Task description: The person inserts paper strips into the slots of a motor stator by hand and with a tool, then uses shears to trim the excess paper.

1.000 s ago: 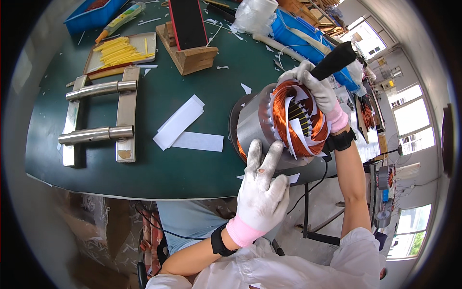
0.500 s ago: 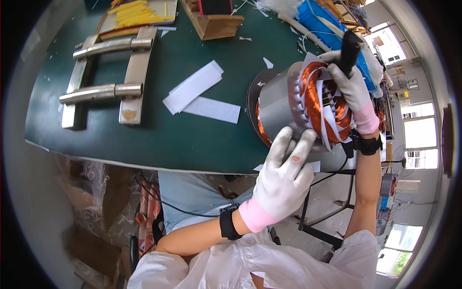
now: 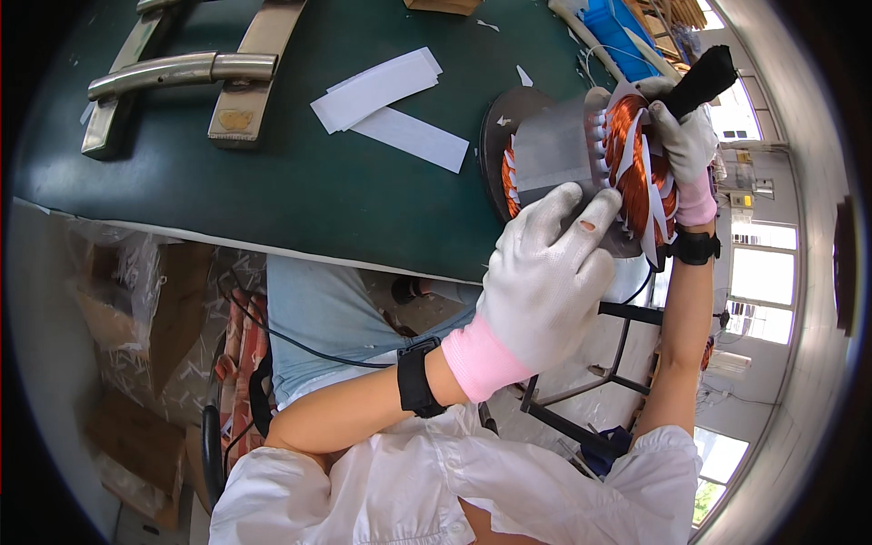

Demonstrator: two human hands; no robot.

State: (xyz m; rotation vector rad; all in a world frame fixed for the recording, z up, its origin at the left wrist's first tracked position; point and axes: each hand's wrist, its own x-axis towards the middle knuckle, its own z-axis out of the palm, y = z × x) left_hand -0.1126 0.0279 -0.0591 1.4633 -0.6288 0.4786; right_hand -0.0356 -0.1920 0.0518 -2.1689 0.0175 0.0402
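Observation:
A motor stator [image 3: 554, 145] lies on its side at the table's right, a grey metal cylinder with copper windings [image 3: 627, 136] and white insulating strips at its right end. My left hand [image 3: 549, 263], in a white glove with a pink cuff, rests on the stator's near side. Its index and middle fingers are stretched apart against the metal and slot edge; a small hole shows in the glove. At the windings' far right, my gloved right hand [image 3: 686, 145] is closed around a black, stick-shaped thing [image 3: 704, 82] pointing up. Its lower end is hidden by hand and windings.
White paper strips [image 3: 381, 91] lie on the green table [image 3: 272, 200] left of the stator. A metal frame with round bars [image 3: 182, 73] stands farther left. A blue bin [image 3: 618, 41] is behind the stator. Cardboard boxes [image 3: 136, 436] sit on the floor at left.
The view has shifted, so the table and frame appear higher and farther left. The black thing has tilted over to the right in my right hand. My left hand stays against the stator.

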